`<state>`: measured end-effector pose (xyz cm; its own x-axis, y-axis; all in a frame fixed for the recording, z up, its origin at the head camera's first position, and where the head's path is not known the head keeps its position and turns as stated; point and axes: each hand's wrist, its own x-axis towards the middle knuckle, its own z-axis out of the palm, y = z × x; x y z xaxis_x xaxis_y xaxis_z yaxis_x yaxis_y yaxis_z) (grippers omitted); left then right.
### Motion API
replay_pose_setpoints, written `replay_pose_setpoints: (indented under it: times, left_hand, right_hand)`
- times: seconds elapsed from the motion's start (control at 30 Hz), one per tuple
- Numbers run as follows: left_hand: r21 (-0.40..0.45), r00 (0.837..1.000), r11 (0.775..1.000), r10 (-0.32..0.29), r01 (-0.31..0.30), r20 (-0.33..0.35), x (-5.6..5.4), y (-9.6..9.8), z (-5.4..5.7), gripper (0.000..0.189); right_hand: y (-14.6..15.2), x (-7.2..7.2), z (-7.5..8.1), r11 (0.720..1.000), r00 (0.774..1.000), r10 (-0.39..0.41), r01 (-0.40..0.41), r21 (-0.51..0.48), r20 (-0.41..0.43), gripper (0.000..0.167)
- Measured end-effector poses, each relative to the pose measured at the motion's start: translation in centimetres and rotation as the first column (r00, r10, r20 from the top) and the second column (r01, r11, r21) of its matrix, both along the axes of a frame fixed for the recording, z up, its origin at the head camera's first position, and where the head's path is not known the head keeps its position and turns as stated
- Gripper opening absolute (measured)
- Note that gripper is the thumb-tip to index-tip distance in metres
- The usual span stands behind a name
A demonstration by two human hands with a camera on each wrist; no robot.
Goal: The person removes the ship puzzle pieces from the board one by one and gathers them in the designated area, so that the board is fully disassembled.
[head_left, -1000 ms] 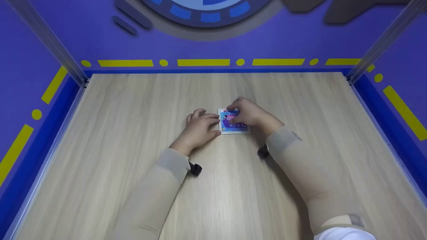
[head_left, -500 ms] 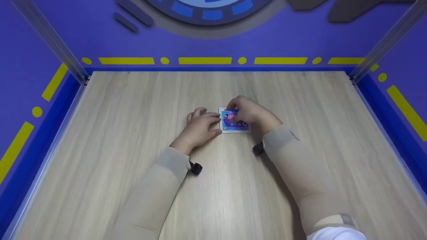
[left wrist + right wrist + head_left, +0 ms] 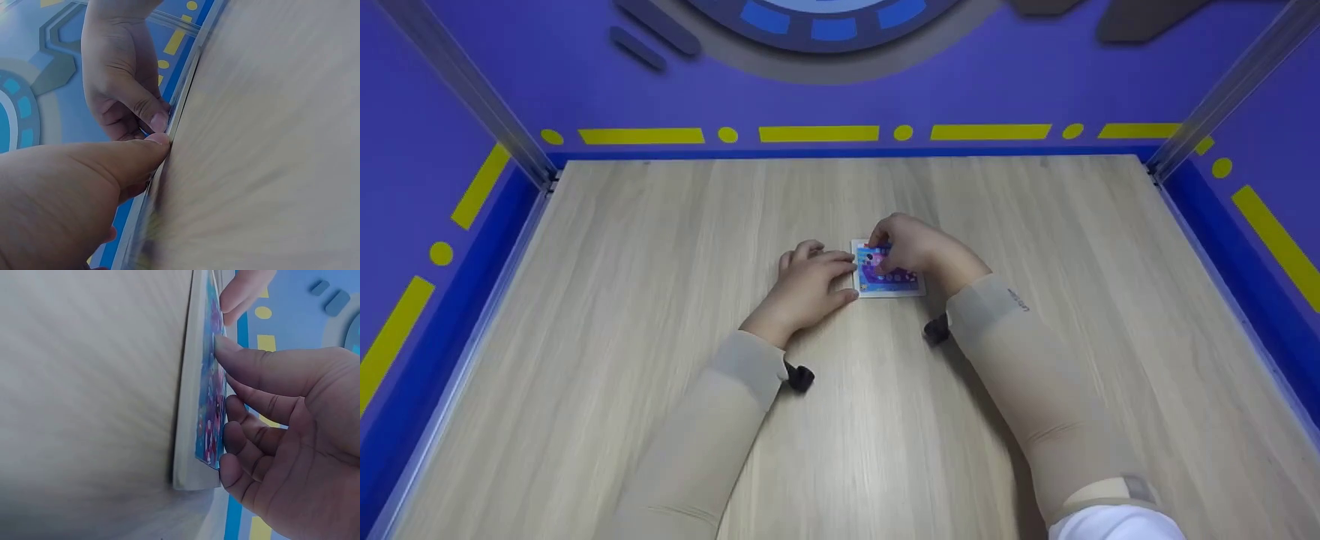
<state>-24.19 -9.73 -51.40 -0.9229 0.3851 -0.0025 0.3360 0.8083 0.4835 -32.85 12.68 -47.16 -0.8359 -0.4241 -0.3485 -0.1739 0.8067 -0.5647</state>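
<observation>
A small square board (image 3: 891, 295), with a white rim and a blue, pink and purple cartoon picture (image 3: 889, 285), lies flat on the table. My left hand (image 3: 806, 289) rests beside it; the index and middle fingertips and the thumb tip touch or nearly touch its left edge. My right hand (image 3: 921, 246) covers the picture's upper right part. In the right wrist view, its thumb (image 3: 261, 368) touches the picture and the other fingers are bent close to its surface. Whether a small piece sits between thumb and index finger is hidden.
The wood-grain table (image 3: 660, 225) extends on all sides of the board. Purple-blue panels (image 3: 840, 97) with yellow marks stand at the back and sides, joined by metal corner posts (image 3: 472, 97). Each wrist carries a small black device (image 3: 799, 379).
My right forearm has shifted slightly left, and the right fingers have moved a little over the picture. The left hand keeps its place at the board's left edge. The view has tilted slightly.
</observation>
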Motion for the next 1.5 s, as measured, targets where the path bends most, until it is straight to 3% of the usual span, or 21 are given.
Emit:
replay_pose_setpoints:
  times: [0.2, 0.57, 0.9, 1.13, 1.33, 1.5]
  left_hand:
    - [-0.007, 1.000, 1.000, -0.017, 0.017, -0.008, 0.06, -0.07, -0.16, 0.052]
    - [-0.054, 0.997, 0.996, -0.068, 0.066, -0.029, -0.09, -0.13, 0.03, 0.048]
    - [-0.032, 0.996, 0.996, -0.083, 0.082, -0.028, -0.14, -0.14, 0.10, 0.048]
    - [-0.038, 0.996, 0.996, -0.084, 0.082, -0.028, -0.12, -0.11, 0.00, 0.048]
    - [-0.048, 0.996, 0.996, -0.080, 0.079, -0.035, -0.12, -0.13, 0.09, 0.048]
    - [-0.048, 0.996, 0.996, -0.083, 0.081, -0.033, -0.13, -0.10, 0.02, 0.048]
  right_hand:
    - [-0.01, 0.05, -0.37, 1.000, 1.000, -0.006, 0.006, -0.006, -0.016, 0.052]
    - [-0.35, 0.50, 0.11, 0.999, 0.998, -0.029, 0.030, 0.022, -0.053, 0.048]
    - [-0.27, -0.12, 0.23, 0.998, 0.999, 0.033, -0.032, 0.054, -0.019, 0.047]
    - [-0.17, -0.37, 0.26, 0.994, 0.996, 0.093, -0.092, 0.064, -0.017, 0.029]
    - [-0.17, -0.36, 0.16, 0.996, 0.997, 0.067, -0.065, 0.054, -0.046, 0.048]
    - [-0.26, -0.12, 0.41, 0.993, 0.994, 0.088, -0.083, 0.078, -0.058, 0.050]
